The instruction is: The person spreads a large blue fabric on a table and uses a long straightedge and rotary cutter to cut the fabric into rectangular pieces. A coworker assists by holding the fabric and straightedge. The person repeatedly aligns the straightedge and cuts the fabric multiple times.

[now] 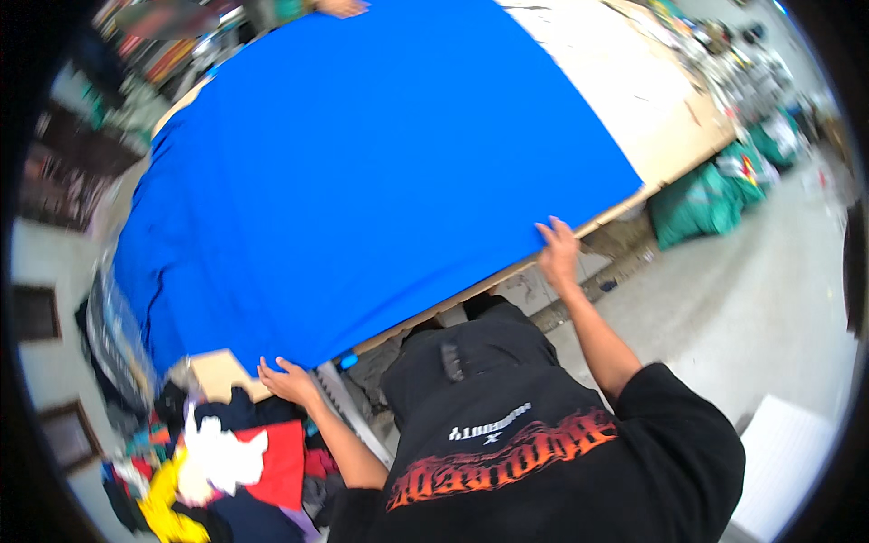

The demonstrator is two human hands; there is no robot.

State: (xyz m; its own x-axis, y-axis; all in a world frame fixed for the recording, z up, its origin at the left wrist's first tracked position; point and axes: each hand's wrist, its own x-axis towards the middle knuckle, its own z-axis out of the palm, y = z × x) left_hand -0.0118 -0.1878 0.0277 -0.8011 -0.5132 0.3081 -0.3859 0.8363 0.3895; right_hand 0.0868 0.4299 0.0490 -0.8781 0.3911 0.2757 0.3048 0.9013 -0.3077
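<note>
In a cluttered workshop, a blue fabric sheet (362,172) lies spread nearly flat over a long wooden table (674,149). At its near edge, the left hand (288,380) and right hand (558,253) press down with fingers apart, gripping nothing. Mixed garments (226,462) are heaped beside the table.

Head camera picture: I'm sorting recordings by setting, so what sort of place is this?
Probably a garment or fabric-cutting workshop. A large blue cloth is spread over a long wooden table, with the left hand and right hand at its near edge. Mixed coloured fabric pieces are heaped at the lower left.
</note>
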